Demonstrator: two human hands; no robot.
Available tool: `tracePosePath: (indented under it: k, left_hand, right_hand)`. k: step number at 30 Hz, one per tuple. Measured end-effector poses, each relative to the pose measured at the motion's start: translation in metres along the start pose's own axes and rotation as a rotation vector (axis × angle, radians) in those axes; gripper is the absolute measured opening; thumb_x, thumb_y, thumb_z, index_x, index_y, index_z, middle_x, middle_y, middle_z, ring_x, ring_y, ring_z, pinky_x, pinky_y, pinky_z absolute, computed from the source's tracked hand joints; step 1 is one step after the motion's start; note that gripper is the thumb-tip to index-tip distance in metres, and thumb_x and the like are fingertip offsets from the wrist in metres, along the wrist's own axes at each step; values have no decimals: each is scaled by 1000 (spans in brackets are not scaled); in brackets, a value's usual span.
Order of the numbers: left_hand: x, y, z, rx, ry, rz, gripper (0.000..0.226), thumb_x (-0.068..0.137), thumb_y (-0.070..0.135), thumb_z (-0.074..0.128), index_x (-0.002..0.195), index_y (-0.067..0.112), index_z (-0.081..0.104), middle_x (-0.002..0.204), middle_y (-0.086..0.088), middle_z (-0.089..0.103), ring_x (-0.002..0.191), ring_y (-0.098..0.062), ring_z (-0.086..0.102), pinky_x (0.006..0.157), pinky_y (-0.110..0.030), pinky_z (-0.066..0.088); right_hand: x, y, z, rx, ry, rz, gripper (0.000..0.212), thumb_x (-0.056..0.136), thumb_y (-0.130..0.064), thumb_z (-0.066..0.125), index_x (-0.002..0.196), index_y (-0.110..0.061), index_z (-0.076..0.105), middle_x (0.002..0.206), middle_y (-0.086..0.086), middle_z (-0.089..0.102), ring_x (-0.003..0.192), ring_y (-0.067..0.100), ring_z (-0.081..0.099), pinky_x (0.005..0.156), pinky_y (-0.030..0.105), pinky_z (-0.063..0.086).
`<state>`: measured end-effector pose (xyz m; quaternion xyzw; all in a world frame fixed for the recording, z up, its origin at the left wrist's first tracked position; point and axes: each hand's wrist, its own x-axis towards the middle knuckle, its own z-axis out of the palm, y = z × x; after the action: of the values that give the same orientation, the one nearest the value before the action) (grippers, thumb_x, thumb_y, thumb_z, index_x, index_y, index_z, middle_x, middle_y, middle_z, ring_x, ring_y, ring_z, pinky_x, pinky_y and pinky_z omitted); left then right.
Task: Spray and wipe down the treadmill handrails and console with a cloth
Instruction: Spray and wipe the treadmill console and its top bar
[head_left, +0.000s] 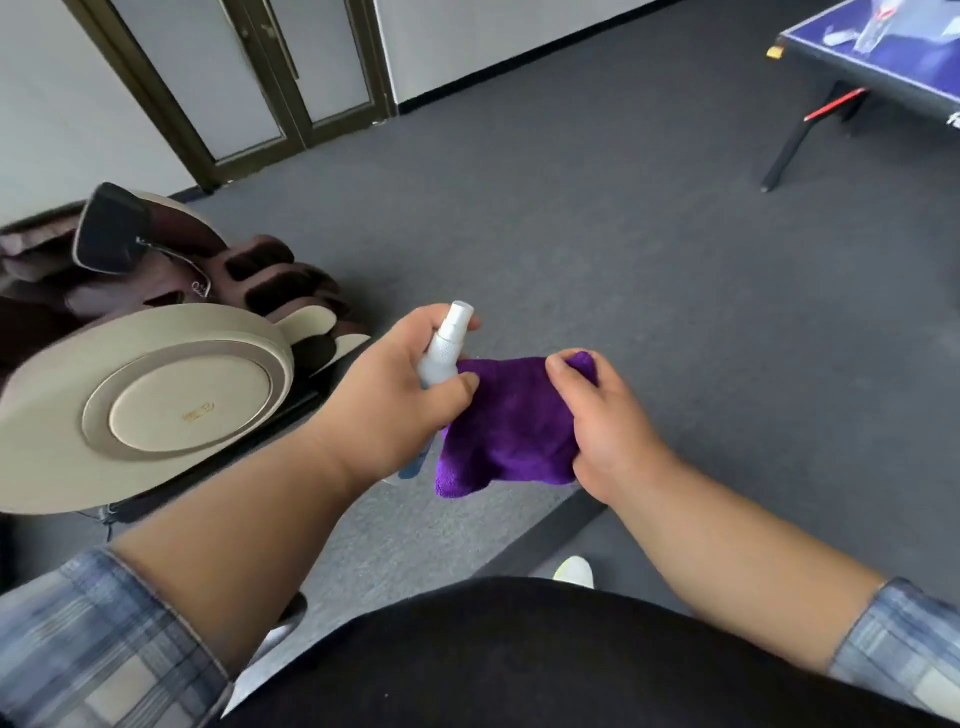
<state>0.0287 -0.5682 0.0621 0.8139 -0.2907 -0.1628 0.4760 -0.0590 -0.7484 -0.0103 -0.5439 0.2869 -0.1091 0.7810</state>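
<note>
My left hand (395, 395) grips a small white spray bottle (444, 345), nozzle pointing up and away. Its thumb also touches the left edge of a purple cloth (506, 428). My right hand (602, 431) pinches the cloth's right side, so the cloth hangs spread between both hands at waist height over the grey carpet. No treadmill handrail or console shows in this view. A dark strip (550, 540) lies on the floor below the cloth; what it belongs to I cannot tell.
A beige and brown massage chair (156, 374) stands close on the left. A blue table (878, 62) with black legs is at the far right. Glass doors (249, 78) are at the back left. Grey carpet (623, 234) spreads ahead.
</note>
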Motion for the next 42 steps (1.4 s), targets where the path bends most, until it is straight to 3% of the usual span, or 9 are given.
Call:
tracePosePath:
  k: [3, 8, 13, 17, 21, 28, 33, 38, 42]
  left_hand:
    - [32, -1, 5, -13, 119, -53, 44, 89, 19, 70, 108, 55, 54, 84, 8, 65, 67, -15, 67, 64, -27, 58]
    - [89, 2, -10, -19, 266, -95, 40, 81, 31, 66, 109, 55, 54, 88, 6, 67, 70, -17, 68, 68, -33, 60]
    - [128, -4, -38, -104, 403, -107, 39, 80, 29, 67, 110, 52, 57, 90, 5, 68, 70, -6, 67, 63, -22, 55]
    - [166, -17, -66, -94, 497, -100, 37, 84, 27, 69, 114, 46, 57, 95, -4, 68, 81, -25, 69, 78, -43, 60]
    - [221, -51, -99, -83, 526, -63, 35, 87, 24, 68, 112, 46, 58, 97, -6, 66, 80, -23, 69, 82, -52, 58]
    - [325, -204, -137, -112, 604, 16, 39, 87, 29, 66, 122, 42, 56, 80, 18, 64, 67, 1, 63, 63, -16, 50]
    - [321, -282, -184, -134, 718, -103, 38, 82, 29, 65, 115, 47, 56, 90, 13, 67, 79, -6, 65, 74, -22, 56]
    - [285, -307, -246, -154, 896, -239, 39, 80, 31, 64, 114, 50, 56, 89, 10, 69, 71, -1, 63, 66, -14, 51]
    - [250, -322, -288, -113, 1071, -302, 41, 80, 32, 64, 117, 45, 56, 98, 4, 71, 85, -15, 70, 78, -31, 58]
  right_hand:
    - [44, -19, -5, -154, -118, -72, 23, 69, -59, 72, 81, -40, 67, 83, -7, 71, 82, 13, 67, 81, 42, 55]
    - [114, -61, 0, -355, -380, -140, 41, 59, -56, 84, 93, -48, 63, 93, -11, 73, 88, 11, 70, 83, 36, 56]
    - [170, -101, 41, -540, -392, -301, 42, 60, -60, 80, 94, -47, 61, 90, -19, 71, 81, 4, 69, 79, 33, 55]
    - [214, -118, 85, -557, -414, -380, 38, 61, -61, 75, 93, -47, 59, 87, -18, 71, 80, 7, 69, 81, 39, 56]
    - [270, -128, 119, -610, -391, -473, 41, 62, -66, 71, 96, -48, 58, 87, -23, 69, 73, -1, 65, 72, 30, 50]
    - [424, -43, 209, -484, -396, -506, 34, 64, -56, 75, 93, -48, 61, 87, -19, 71, 78, 1, 68, 73, 28, 52]
    - [480, 28, 300, -419, -561, -366, 27, 66, -46, 79, 89, -45, 65, 90, -12, 72, 86, 10, 69, 82, 35, 55]
    - [483, 40, 396, -498, -792, -336, 33, 68, -54, 76, 97, -45, 63, 93, -13, 73, 85, 7, 70, 79, 33, 54]
    - [472, 53, 473, -480, -958, -318, 36, 67, -55, 78, 99, -45, 64, 94, -13, 74, 88, 8, 71, 81, 36, 55]
